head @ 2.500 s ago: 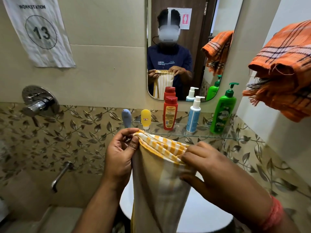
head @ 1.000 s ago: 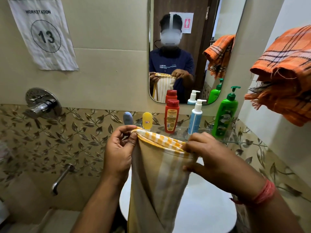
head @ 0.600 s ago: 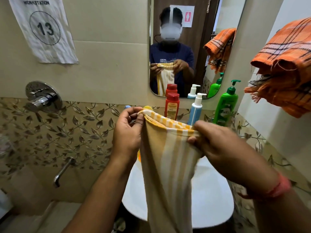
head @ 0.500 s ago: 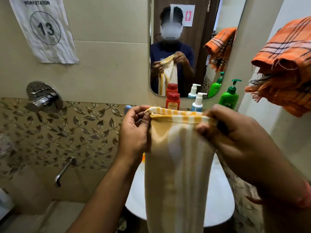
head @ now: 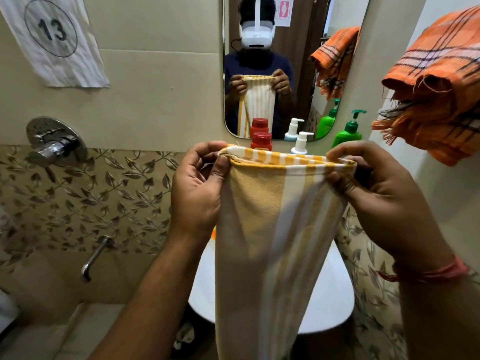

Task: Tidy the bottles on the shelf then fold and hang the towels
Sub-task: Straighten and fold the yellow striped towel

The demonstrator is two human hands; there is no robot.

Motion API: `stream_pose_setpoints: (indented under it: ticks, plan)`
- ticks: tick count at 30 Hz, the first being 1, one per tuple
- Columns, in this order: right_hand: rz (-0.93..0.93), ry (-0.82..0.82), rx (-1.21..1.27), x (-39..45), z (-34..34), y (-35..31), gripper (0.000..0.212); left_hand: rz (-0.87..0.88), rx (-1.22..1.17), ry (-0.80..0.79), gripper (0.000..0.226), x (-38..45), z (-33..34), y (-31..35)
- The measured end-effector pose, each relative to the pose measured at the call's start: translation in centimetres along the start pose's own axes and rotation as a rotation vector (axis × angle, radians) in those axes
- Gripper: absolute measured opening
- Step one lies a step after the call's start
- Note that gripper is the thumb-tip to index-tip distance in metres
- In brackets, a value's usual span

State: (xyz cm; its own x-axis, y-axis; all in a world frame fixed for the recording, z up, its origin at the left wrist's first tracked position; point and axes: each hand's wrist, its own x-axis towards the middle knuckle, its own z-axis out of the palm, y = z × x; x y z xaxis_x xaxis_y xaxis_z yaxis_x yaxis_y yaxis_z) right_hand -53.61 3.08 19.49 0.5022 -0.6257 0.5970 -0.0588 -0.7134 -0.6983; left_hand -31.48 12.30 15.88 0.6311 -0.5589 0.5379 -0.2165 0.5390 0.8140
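A yellow and white striped towel (head: 270, 242) hangs folded lengthwise in front of me. My left hand (head: 197, 193) pinches its top left corner and my right hand (head: 376, 196) pinches its top right corner, stretching the top edge level. Behind that edge, only the tops of a red-capped bottle (head: 261, 141), a white pump bottle (head: 301, 142) and a green pump bottle (head: 348, 131) show; the shelf itself is hidden. An orange plaid towel (head: 436, 84) hangs bunched at the upper right.
A mirror (head: 285, 66) on the tiled wall reflects me and the towels. A white basin (head: 330, 302) sits below the striped towel. A chrome wall valve (head: 55, 142) and a spout (head: 94, 258) are at the left. A paper sign numbered 13 (head: 54, 40) hangs upper left.
Both hands lifted the striped towel higher and pulled its top edge wider and level. It now hides most of the bottles and the shelf.
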Motion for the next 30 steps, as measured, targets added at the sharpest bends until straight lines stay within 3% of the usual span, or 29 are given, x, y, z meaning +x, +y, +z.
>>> stream_pose_setpoints:
  ticks: [2,4,7,9,12,15,18,20,22,24,26,28,30]
  plan:
    - [-0.006,0.017,0.017,0.0,0.1,-0.1,0.022,0.01,-0.021,-0.01,0.025,0.1,-0.1,0.1]
    - [-0.013,0.03,0.043,0.0,0.3,-0.1,0.022,-0.05,-0.094,-0.066,0.048,0.4,-0.7,-0.3]
    - [-0.022,0.024,0.093,0.4,0.6,-0.1,0.022,-0.262,-0.15,-0.325,0.086,0.5,-1.9,-1.4]
    - [-0.024,0.026,0.124,0.8,0.9,0.1,0.021,-0.365,-0.073,-0.435,0.075,-0.3,-2.2,-2.5]
    - [0.036,0.057,0.339,1.2,1.3,0.7,0.031,-0.375,-0.093,-0.33,0.054,-1.1,-1.6,-3.2]
    - [0.146,-0.081,0.557,0.5,1.6,1.8,0.05,-0.315,-0.193,-0.235,0.048,-0.9,-0.6,-2.8]
    - [0.311,-0.077,0.566,-1.4,3.4,3.1,0.044,-0.291,-0.187,-0.202,0.032,-0.3,0.2,-1.8]
    - [0.355,0.038,0.607,-1.6,4.5,3.5,0.035,-0.297,-0.206,-0.247,0.04,-0.1,0.0,-1.3]
    - [0.348,0.093,0.634,-0.8,4.8,3.1,0.03,-0.397,-0.235,-0.366,0.071,-0.3,-1.0,-0.9]
    - [0.338,0.103,0.668,0.2,4.7,2.6,0.028,-0.523,-0.188,-0.512,0.085,-1.1,-2.1,-1.3]
    - [0.337,0.075,0.748,1.1,4.3,2.3,0.029,-0.557,-0.143,-0.562,0.063,-2.0,-2.3,-2.0]
    - [0.347,-0.023,0.82,1.2,3.7,2.9,0.034,-0.527,-0.197,-0.422,0.038,-2.2,-1.6,-2.1]
    - [0.397,-0.188,0.849,0.0,3.2,4.5,0.048,-0.454,-0.206,-0.29,0.033,-1.7,-0.7,-2.0]
